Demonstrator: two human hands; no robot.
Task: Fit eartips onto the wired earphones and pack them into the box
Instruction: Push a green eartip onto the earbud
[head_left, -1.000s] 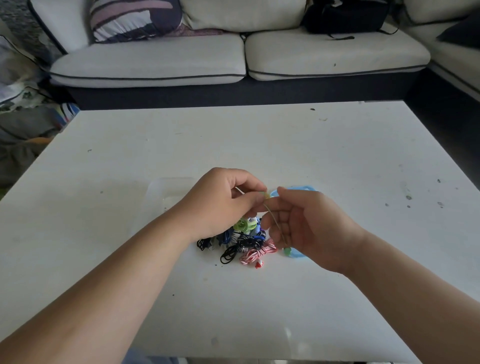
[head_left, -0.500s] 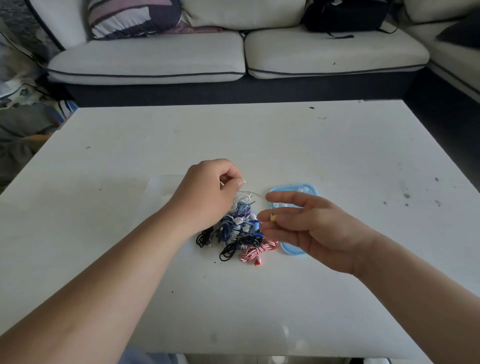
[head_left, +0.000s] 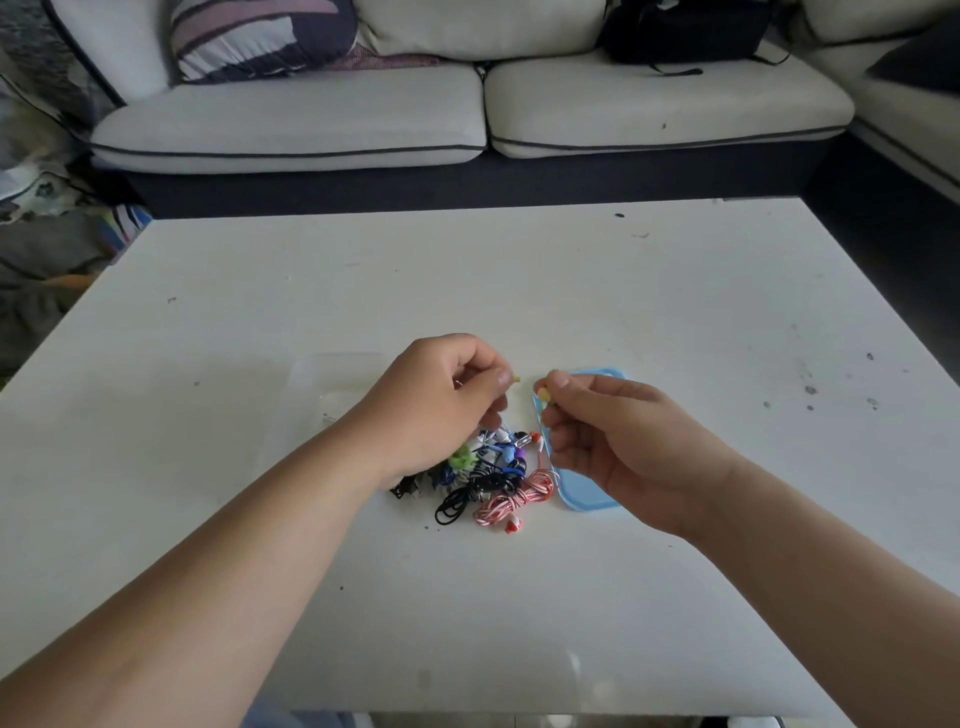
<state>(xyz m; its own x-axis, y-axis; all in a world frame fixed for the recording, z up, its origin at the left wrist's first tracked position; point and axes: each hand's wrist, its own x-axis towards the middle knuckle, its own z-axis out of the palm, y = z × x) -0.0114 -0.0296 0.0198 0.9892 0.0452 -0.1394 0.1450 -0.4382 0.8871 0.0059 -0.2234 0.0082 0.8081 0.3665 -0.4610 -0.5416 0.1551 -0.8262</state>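
Left hand (head_left: 441, 410) pinching a yellow earbud (head_left: 515, 378); right hand (head_left: 618, 436) pinching a yellow eartip (head_left: 543, 396) just beside; tangled earphones (head_left: 493, 480) below both hands, on surface (head_left: 675, 312).

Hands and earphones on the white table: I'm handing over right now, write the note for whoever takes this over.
Left hand: pinching a small yellow piece, apparently an earbud tip; it pokes out past the thumb.
Right hand: pinching a yellow earbud at the fingertips, just apart from the left hand's piece.
Pile of coiled wired earphones (black, blue, green, red-and-white) lies on the table below the hands.
Clear box sits left of the pile; blue lid right of it, under the right hand.
Done: nothing visibly packed.
Left: probably join the yellow pieces, fit the rest, pack all.
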